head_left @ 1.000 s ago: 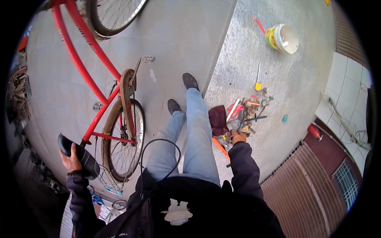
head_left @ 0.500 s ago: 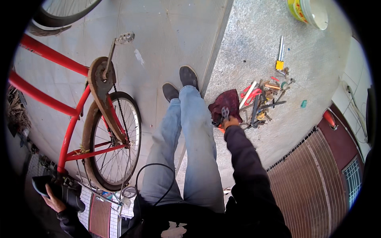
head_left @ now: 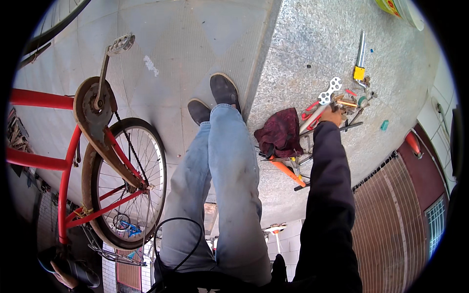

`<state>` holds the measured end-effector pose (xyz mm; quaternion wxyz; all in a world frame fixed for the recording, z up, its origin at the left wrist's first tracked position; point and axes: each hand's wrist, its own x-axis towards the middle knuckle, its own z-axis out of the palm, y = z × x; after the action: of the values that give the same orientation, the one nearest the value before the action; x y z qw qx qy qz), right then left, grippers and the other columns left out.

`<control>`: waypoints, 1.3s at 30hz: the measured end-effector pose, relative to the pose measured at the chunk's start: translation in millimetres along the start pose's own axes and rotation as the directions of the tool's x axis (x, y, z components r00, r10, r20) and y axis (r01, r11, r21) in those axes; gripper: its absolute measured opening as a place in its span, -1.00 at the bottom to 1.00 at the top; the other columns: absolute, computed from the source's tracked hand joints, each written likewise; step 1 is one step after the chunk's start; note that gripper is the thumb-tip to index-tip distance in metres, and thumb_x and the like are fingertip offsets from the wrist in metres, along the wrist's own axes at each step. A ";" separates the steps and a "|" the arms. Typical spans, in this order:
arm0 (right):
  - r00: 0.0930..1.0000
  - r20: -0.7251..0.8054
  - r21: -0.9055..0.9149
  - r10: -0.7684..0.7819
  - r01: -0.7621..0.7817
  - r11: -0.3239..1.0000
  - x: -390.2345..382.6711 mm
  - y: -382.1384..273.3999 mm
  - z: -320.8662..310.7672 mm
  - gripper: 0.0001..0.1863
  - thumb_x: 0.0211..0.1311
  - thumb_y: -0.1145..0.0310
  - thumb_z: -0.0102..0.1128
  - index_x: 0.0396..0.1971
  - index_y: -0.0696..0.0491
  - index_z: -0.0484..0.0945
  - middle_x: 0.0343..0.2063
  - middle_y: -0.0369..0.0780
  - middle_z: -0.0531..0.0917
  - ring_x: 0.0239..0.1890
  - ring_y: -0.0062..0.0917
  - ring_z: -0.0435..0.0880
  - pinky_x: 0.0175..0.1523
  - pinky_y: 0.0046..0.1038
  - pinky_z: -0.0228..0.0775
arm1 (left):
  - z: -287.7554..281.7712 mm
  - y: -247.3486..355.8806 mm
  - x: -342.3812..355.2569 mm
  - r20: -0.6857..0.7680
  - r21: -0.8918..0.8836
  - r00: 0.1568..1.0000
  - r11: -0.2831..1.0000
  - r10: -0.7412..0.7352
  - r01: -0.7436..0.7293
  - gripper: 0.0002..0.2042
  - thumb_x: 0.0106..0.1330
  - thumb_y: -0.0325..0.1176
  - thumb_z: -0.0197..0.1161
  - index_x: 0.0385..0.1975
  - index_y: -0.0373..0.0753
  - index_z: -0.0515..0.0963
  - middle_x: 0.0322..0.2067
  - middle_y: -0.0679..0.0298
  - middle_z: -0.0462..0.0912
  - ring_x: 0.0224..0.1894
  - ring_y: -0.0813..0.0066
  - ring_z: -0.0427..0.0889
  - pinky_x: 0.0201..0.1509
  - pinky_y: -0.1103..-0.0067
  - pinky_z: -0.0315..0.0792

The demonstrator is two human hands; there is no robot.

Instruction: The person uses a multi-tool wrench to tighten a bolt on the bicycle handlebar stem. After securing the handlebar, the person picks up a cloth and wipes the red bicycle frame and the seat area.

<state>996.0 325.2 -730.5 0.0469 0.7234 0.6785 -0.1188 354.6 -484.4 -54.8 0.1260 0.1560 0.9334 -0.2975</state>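
Observation:
My right hand is over a pile of tools on the speckled floor, fingers closed and partly hidden. A silver dumbbell-shaped multi-hole wrench sticks out from it. Under and beside the hand lie a white rod, red-handled pliers and dark metal tools. A dark red cloth lies crumpled to the left, with an orange-handled tool below it. At the lower left, my left hand grips the black saddle of a red bicycle.
A dark shoe of mine stands by the step edge. Farther off are a silver tool with a yellow block, a green piece and a bucket. The bicycle's crank and pedal jut out at the left.
My right hand has moved right and away from the cloth to the tool pile, carrying the wrench. The orange-handled tool now shows more fully. My left hand stays at the saddle; the view has shifted.

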 end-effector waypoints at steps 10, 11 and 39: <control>0.987 0.053 0.160 -0.152 0.142 0.977 -23.8 -165.4 7.7 -0.69 0.10 0.18 0.24 -0.32 0.12 0.53 -0.41 -0.02 0.65 -0.29 -0.09 0.63 -0.17 -0.19 0.41 | 2.1 -10.0 -5.4 0.037 -0.340 0.978 0.918 -0.203 0.203 -0.57 0.43 -0.28 -0.22 0.30 -0.05 0.25 0.22 -0.08 0.28 0.19 0.14 0.36 0.29 0.38 0.22; 0.994 0.006 0.244 -0.109 0.105 0.964 -5.3 -166.8 18.4 -0.72 0.10 0.21 0.24 -0.35 0.13 0.52 -0.43 -0.01 0.65 -0.31 -0.08 0.63 -0.19 -0.18 0.41 | 6.2 -9.7 4.3 0.036 -0.327 0.982 0.927 -0.185 0.186 -0.57 0.43 -0.28 -0.22 0.30 -0.05 0.25 0.22 -0.08 0.28 0.19 0.14 0.36 0.29 0.38 0.22; 0.781 0.625 -0.426 -0.004 0.345 0.837 -147.1 -80.1 -63.2 -0.63 0.04 0.30 0.14 -0.10 0.03 0.46 -0.09 -0.05 0.54 -0.08 -0.10 0.55 -0.03 -0.14 0.41 | -19.9 76.8 -24.7 -0.085 -0.134 0.987 0.983 -0.136 0.124 -0.60 0.44 -0.27 -0.17 0.21 -0.23 0.35 0.11 0.02 0.42 0.15 0.25 0.40 0.30 0.43 0.19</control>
<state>915.8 202.9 -627.2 0.4406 0.5385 0.7005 -0.1587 402.6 -418.4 -70.6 0.0721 0.0999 0.9637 -0.2367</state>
